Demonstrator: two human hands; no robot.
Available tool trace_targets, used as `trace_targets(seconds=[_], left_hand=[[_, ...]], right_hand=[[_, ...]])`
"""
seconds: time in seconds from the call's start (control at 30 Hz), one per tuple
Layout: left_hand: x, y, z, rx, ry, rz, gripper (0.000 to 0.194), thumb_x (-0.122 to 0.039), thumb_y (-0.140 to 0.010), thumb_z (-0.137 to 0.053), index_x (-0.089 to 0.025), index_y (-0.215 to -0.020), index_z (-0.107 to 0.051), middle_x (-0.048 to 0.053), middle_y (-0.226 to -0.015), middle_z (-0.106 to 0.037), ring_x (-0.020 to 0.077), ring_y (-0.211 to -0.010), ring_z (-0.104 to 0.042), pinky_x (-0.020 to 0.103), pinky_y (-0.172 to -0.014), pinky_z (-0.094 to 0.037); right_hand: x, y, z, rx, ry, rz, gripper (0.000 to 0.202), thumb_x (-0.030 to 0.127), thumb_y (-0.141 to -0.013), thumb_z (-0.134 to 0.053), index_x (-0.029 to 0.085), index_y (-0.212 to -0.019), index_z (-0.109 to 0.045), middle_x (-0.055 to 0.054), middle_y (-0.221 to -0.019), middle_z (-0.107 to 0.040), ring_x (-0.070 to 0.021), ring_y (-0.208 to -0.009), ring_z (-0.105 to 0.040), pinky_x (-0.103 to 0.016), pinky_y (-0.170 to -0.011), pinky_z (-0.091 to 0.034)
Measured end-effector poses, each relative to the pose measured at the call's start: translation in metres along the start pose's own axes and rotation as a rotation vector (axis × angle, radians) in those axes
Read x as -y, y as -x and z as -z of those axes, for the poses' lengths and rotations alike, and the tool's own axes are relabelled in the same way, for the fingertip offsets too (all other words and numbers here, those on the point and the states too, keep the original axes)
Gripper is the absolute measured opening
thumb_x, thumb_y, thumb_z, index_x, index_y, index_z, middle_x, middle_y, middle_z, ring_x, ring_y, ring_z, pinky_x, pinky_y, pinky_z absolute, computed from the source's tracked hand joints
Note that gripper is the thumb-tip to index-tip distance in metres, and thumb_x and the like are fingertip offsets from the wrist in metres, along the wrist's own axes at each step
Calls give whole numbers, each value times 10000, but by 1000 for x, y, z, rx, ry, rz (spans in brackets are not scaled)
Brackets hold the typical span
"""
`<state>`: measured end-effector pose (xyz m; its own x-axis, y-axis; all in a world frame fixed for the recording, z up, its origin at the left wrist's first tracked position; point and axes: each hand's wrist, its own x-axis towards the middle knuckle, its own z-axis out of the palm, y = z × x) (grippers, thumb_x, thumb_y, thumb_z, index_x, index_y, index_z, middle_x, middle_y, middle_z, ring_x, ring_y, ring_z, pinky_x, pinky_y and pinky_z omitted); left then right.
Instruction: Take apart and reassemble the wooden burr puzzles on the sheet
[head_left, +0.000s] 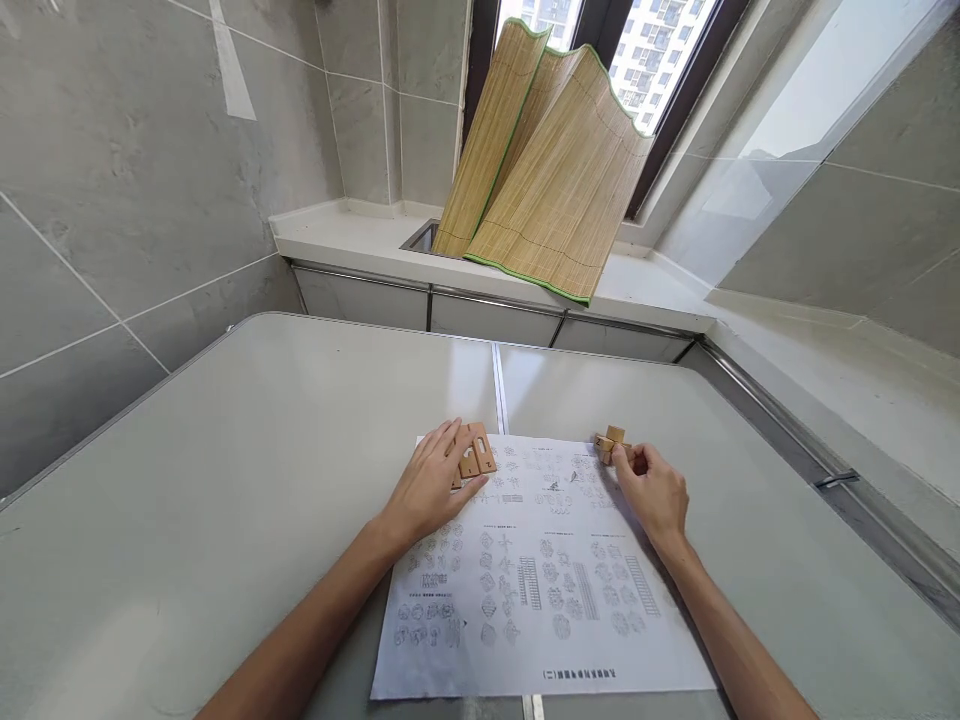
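At the sheet's [525, 655] far-left corner, the left hand [427, 487] lies open over pieces [482, 455]; at its far-right, the right hand [656, 497] pinches blocks [609, 444]. This looks like positioning; the next move probably calls for steady fingertips.

Pale 2-panel table [225, 520] bears 1 printed sheet [517, 640]

The tabletop is smooth and faintly glossy, with rounded far corners and 1 light seam [499, 385] running from the far edge toward the near side. The sheet lies flat across that seam, covered in small line diagrams; its largest heading, along the near edge, appears upside down. Flat wooden pieces [480, 455], partly hidden, lie at its far edge on the left. Small wooden blocks [615, 434] sit at its far right corner.
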<state>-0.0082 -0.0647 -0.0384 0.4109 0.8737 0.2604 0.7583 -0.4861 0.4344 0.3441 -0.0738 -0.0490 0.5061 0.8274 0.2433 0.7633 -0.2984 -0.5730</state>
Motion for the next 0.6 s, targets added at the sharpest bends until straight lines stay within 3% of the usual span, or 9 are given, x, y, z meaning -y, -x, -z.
trace_targets(seconds=[0.4,0.6], left_hand=[[2,0,1,-65,37,-59,553,-478,-990,-627,-279,-1494,-517,108,-1523,-542,348,-1414,-492,580,-1179,-434],[3,-2,4,1,-3,-83,594,-489,-1014,-594,-292,-1561,-472,117,-1649,-425,361,-1483,-420,609,-1204,-393]], right_hand=[[1,0,-2,-39,15,29,422,596,-941,-490,227,-772,-608,-93,-994,-710,-251,-836,-606,-340,-650,-352],[-4,-4,-4,-56,-33,22,412,606,-938,-511,213,-904,-629,-115,-1063,-713,-275,-909,-628,-358,-701,-392]])
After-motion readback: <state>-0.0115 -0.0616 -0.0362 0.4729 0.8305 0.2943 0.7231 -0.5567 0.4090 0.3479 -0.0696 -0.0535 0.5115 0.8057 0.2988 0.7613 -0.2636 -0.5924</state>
